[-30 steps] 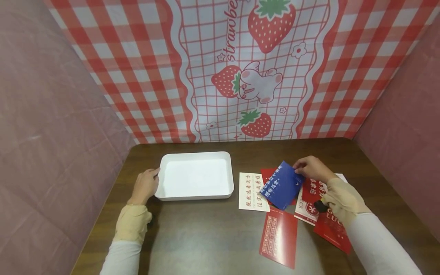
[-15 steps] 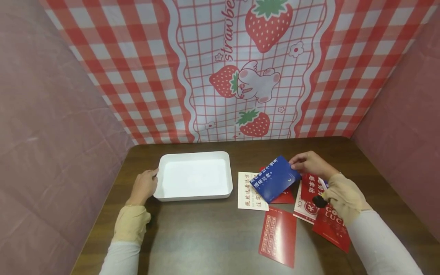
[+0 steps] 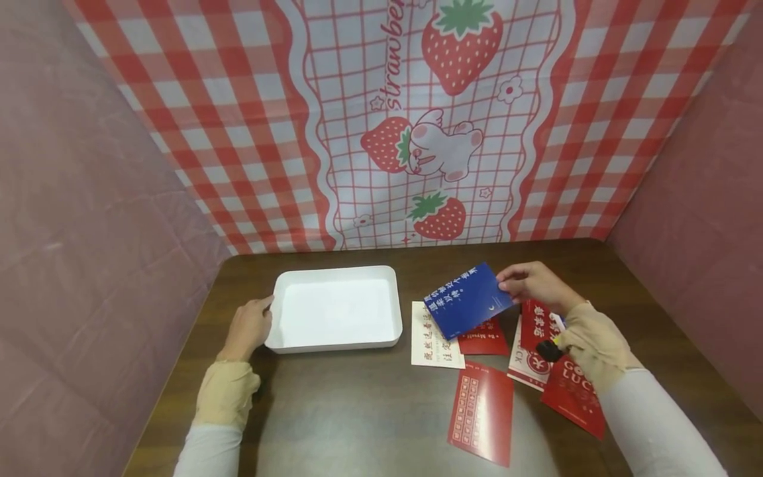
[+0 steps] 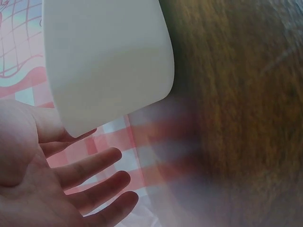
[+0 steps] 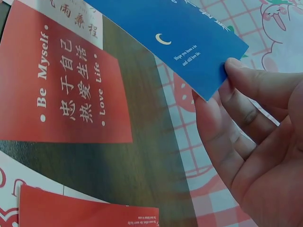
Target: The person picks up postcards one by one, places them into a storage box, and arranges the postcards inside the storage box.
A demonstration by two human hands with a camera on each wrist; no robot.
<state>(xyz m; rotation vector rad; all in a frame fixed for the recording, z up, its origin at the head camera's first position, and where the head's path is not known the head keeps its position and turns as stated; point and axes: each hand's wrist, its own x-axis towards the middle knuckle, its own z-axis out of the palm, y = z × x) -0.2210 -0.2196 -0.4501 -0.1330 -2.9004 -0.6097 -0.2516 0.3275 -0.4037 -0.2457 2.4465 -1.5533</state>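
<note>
A blue card (image 3: 467, 301) with white lettering and a moon is pinched at its corner between the thumb and fingers of my right hand (image 3: 539, 288). It is held tilted over a red "Be Myself" card (image 5: 66, 85) and a cream card (image 3: 430, 348), partly covering both in the head view. On the left, my left hand (image 3: 247, 326) holds the rim of a white tray (image 3: 334, 346). The left wrist view shows the thumb and index finger at the tray's corner, the thumb partly hidden behind the wall, and the other fingers spread away from it.
Nearer the front lies a red card (image 3: 481, 414). Several overlapping cards, including a red "Good Luck" card (image 3: 575, 401) and a cream-and-red card (image 3: 527, 361), sit partly beneath the right wrist. A checked strawberry cloth (image 3: 238, 126) hangs behind the wooden table (image 3: 334, 417).
My right hand has shifted the blue card leftward and away from me, turning it and exposing more of the red card below. The left hand stays at the tray.
</note>
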